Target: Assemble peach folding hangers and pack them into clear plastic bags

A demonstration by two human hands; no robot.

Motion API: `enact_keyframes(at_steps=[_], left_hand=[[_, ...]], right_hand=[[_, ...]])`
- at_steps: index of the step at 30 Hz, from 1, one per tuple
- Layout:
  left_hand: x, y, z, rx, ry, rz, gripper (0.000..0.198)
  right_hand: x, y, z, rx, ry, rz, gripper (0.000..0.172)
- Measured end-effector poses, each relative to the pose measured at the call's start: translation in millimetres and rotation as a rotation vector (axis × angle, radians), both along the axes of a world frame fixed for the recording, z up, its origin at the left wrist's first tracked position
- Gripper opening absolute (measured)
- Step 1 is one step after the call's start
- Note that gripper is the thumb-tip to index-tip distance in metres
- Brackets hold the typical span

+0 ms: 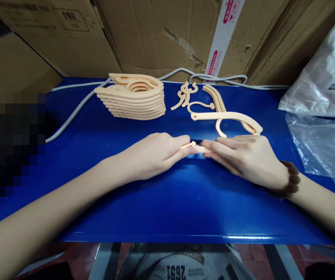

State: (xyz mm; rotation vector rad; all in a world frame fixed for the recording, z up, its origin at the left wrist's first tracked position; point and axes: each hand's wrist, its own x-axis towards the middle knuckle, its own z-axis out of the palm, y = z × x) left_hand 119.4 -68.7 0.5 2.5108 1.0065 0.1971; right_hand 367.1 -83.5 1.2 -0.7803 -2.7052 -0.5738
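Boxes [152, 42], plastic bag [321, 81], contents unclear, left fingers [181, 140], right fingers [214, 145] pinching cream plastic [201, 149]

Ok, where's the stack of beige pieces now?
In the head view, the stack sits on the blue table, back left, beyond the left hand and left of the loose beige parts.

Head view, single: taken from above the near side of a blue table [161, 210], facing forward and down. Range close, left hand [161, 152] and right hand [243, 155] mid-frame; cardboard boxes [155, 39] at far limit.
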Motion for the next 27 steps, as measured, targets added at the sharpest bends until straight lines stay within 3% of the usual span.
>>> enact_keyframes(at_steps=[14,23,27], left_hand=[[5.7,-4.4,-6.7,0.408,0.304,-0.021,0.038],[0.8,-4.3,-12.0,0.815,0.173,-0.106,0.045],[2.4,-7.6,-12.5,0.902,0.179,-0.112,0.045]], right_hand=[[1.0,2.1,-3.9,-0.173,0.072,0.014,0.029],[2.3,5.0,-2.7,-0.382,0.16,0.004,0.032],[4.3,8.8,-2.5,-0.54,0.133,-0.018,0.034]])
